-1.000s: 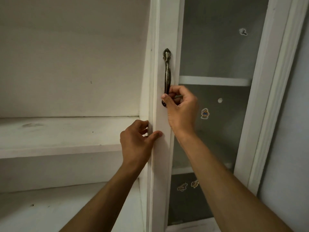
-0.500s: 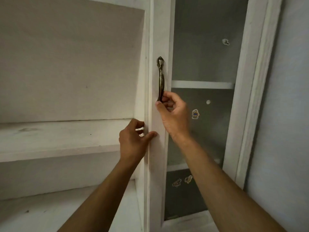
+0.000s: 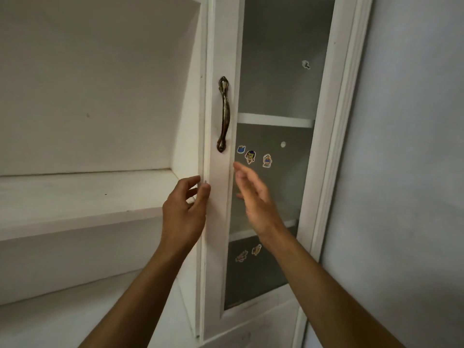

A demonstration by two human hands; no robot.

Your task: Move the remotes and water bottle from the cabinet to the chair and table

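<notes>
No remote or water bottle shows in the head view. A white cabinet door [image 3: 219, 247] with a glass pane stands in front of me, with a brass handle [image 3: 224, 114] on its left stile. My left hand [image 3: 182, 212] holds the door's left edge, thumb on the front and fingers at the gap. My right hand [image 3: 256, 202] is off the handle, blurred, with its fingers spread in front of the glass just below the handle.
Left of the door, bare white shelves [image 3: 75, 197] run back into an open compartment. Small cartoon stickers [image 3: 251, 156] dot the glass, and shelves show dimly behind it. A plain pale wall [image 3: 406, 172] stands to the right of the cabinet frame.
My right hand has let go of the brass handle and dropped below it, fingers spread. My left hand stays on the door's edge with looser fingers. The view shifted slightly.
</notes>
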